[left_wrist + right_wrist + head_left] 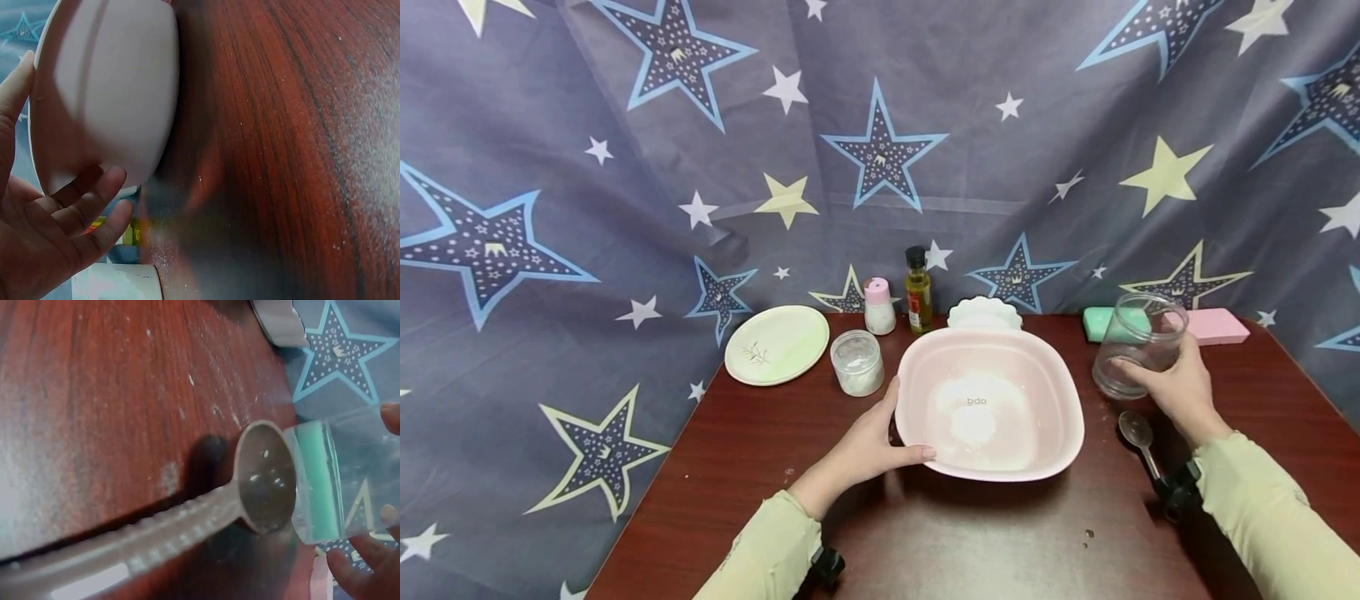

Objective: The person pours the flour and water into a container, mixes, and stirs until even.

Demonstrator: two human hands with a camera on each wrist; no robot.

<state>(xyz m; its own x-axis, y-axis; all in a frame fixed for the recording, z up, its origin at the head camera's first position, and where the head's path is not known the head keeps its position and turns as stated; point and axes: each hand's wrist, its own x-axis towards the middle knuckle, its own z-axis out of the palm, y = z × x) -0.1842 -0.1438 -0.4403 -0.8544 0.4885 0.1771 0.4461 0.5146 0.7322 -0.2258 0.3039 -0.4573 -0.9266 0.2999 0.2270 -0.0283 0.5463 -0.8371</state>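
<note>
My left hand [872, 442] holds the pink basin [1022, 400] by its left side, thumb on the rim. In the left wrist view, the other fingers [94, 200] bend at the basin's outer wall. At the right, my right hand [1180, 387] grips a clear jar [1138, 342], its mouth upward and nothing visible inside. A brown scoop [1137, 429] with a long handle lies just in front of the jar, its handle end by my right wrist. It looms large in the right wrist view, its bowl [265, 478] overlapping the jar's base.
Behind the basin stand a scalloped white dish [985, 312], an oil bottle [918, 292] and a pink-capped shaker [879, 308]. A small jar [857, 364] and an oval plate [775, 346] are at left. Green [1097, 323] and pink [1217, 326] blocks lie behind the clear jar.
</note>
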